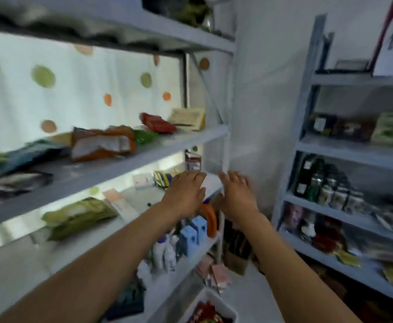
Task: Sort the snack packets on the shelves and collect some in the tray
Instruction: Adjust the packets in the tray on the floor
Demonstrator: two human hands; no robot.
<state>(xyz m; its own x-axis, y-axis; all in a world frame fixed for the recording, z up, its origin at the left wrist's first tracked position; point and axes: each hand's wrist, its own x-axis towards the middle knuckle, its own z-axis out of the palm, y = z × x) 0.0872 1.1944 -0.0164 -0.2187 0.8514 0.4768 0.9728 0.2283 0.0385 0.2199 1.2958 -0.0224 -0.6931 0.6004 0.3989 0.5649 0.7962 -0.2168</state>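
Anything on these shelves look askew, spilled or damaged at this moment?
Yes, untidy rather than damaged. On the middle shelf the orange packet lies crumpled on its side, and the red packet sits tilted. Below, the green packet lies flat at an angle. No spill shows. Both the left hand and right hand hold nothing.

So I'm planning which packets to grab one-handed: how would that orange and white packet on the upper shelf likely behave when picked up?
The orange and white packet looks crumpled and creased, so it is probably floppy film and would sag from one corner. It lies flat and slumped, so it is unlikely to roll. It looks puffy, so probably light for its size.
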